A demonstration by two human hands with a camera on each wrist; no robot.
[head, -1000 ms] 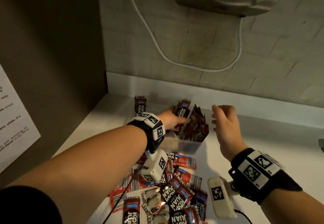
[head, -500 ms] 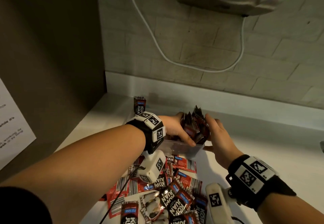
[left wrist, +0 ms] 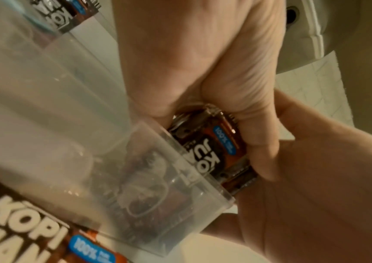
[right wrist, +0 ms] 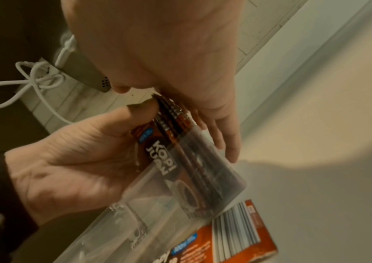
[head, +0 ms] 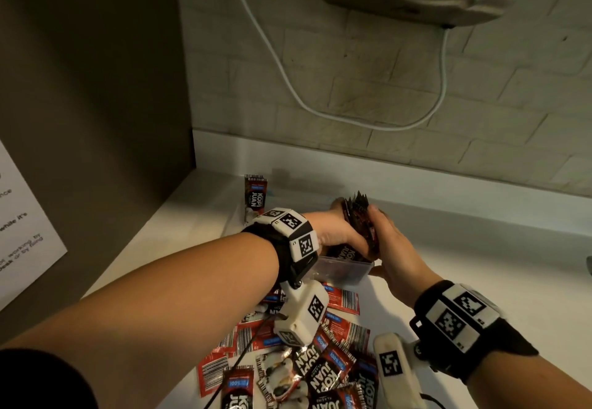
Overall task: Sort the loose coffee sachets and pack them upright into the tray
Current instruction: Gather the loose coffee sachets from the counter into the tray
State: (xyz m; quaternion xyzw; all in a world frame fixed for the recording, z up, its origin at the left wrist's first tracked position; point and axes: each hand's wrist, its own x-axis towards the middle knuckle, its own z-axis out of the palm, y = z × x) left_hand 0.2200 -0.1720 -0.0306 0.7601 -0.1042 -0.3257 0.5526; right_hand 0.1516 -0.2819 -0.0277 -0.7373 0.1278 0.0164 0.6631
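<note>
Now both my hands close on the bundle (head: 358, 226) of sachets standing at the right end of the clear tray (head: 344, 269). My left hand (head: 336, 232) grips it, fingers and thumb curled round the packs; my right hand (head: 389, 248) lies flat against the far side, fingers straight, pressing inward. Lower ends sit inside the tray, serrated tops fan out above. To do this well, I judge: squeeze evenly, tap the packs down until they seat, keep them vertical and labels one way, hold the tray from sliding. Loose sachets (head: 323, 363) lie heaped on the counter (head: 480, 258) near me, one sachet (head: 255, 195) stands apart at the back.
</note>
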